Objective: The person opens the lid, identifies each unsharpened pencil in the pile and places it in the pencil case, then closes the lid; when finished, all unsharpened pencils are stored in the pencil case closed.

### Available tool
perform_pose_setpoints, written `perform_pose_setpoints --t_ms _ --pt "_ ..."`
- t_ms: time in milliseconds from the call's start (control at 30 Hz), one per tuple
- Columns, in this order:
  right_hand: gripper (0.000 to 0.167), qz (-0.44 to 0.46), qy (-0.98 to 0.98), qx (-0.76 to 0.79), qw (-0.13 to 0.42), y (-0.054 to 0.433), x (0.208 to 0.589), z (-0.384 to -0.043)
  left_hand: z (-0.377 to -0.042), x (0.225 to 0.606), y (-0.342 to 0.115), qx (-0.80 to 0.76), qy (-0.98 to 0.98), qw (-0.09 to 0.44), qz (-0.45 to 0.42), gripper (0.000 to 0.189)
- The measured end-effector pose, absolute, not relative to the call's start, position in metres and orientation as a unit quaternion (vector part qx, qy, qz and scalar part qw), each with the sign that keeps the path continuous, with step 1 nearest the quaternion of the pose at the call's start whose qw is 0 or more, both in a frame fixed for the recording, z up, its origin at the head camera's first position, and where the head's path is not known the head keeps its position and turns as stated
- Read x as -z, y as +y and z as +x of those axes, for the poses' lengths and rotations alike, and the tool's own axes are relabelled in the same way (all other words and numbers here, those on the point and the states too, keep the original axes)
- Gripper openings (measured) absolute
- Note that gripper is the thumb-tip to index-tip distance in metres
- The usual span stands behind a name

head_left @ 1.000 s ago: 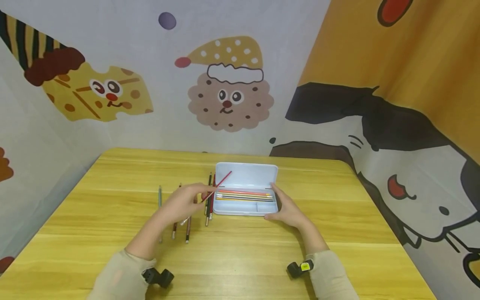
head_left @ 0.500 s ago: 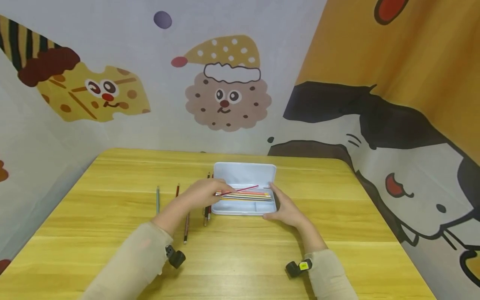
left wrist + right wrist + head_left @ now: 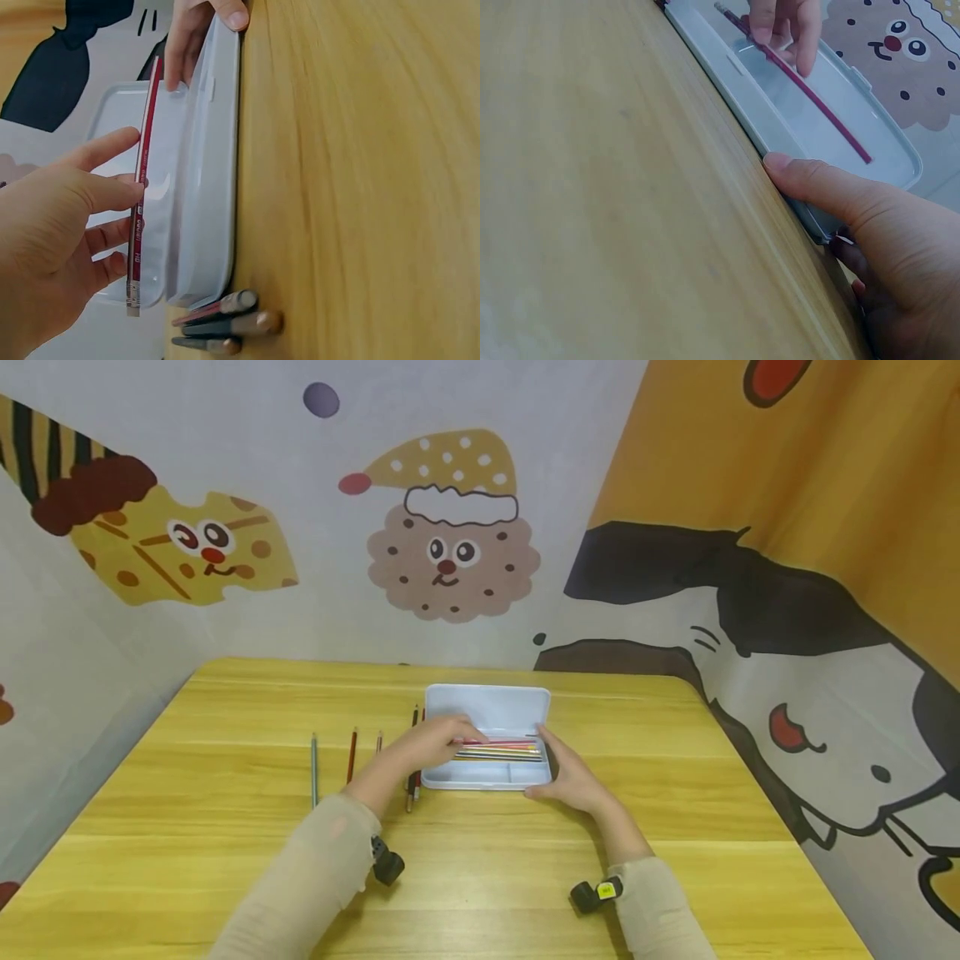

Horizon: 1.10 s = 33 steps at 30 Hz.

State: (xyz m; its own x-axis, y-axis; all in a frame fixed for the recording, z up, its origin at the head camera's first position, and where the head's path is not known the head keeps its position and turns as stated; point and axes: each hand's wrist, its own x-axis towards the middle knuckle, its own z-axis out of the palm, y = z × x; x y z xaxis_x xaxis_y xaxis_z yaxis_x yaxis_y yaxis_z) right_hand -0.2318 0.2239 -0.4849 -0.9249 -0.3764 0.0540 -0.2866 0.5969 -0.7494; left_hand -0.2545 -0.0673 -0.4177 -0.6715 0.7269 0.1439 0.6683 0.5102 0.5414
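My left hand (image 3: 438,743) pinches a red pencil (image 3: 140,232) with an eraser end between thumb and fingers, over the open pencil case. The white pencil case (image 3: 487,706) stands with its lid raised at the back. Several pencils (image 3: 501,754) lie lengthwise in its rear compartment, partly hidden by the left hand. At the case's right end, my right hand (image 3: 576,778) grips it, thumb on the front corner and fingers behind. In the right wrist view, the red pencil slants across the lid, clear of the thumb (image 3: 817,180).
Several dark pencils (image 3: 412,789) lie close by the case's left end. Farther left on the wooden table (image 3: 480,877) are a green pencil (image 3: 314,768) and a red-brown pencil (image 3: 352,756), with another partly behind the left arm. A cartoon-printed cloth (image 3: 450,635) hangs behind the table.
The left hand has moved right with the red pencil, from beside the case to over it. The pencil has turned from steeply slanted to nearly lengthwise. The right hand keeps its hold.
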Motion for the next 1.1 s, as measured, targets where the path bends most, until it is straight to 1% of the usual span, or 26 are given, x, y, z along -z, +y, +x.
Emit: perform_pose_setpoints --t_ms 133,333,433,667,800,900,1000,1100 --pt "0.118 -0.184 0.891 0.411 0.057 0.224 0.484 -0.232 -0.257 0.424 -0.062 -0.313 0.857 0.042 0.408 0.044" --pt "0.118 -0.184 0.891 0.411 0.056 0.224 0.484 -0.232 -0.262 0.437 -0.059 -0.317 0.843 0.008 0.435 0.04" --pt "0.118 -0.184 0.891 0.41 0.056 0.224 0.484 -0.231 -0.263 0.442 -0.058 -0.318 0.84 0.0 0.44 0.038" --pt "0.117 -0.186 0.89 0.413 0.057 0.224 0.484 -0.231 -0.265 0.45 -0.056 -0.329 0.843 0.015 0.424 0.037" --pt "0.117 -0.188 0.888 0.416 0.058 0.225 0.485 -0.231 -0.265 0.454 -0.053 -0.311 0.847 -0.005 0.43 0.033" --pt "0.117 -0.189 0.888 0.416 0.057 0.225 0.485 -0.231 -0.265 0.455 -0.051 -0.304 0.852 -0.009 0.427 0.032" --pt "0.115 -0.195 0.887 0.416 0.053 0.221 0.475 -0.225 -0.264 0.456 -0.051 -0.314 0.859 0.008 0.404 0.032" --pt "0.113 -0.198 0.885 0.419 0.05 0.22 0.474 -0.224 -0.264 0.456 -0.052 -0.325 0.862 0.023 0.388 0.031"
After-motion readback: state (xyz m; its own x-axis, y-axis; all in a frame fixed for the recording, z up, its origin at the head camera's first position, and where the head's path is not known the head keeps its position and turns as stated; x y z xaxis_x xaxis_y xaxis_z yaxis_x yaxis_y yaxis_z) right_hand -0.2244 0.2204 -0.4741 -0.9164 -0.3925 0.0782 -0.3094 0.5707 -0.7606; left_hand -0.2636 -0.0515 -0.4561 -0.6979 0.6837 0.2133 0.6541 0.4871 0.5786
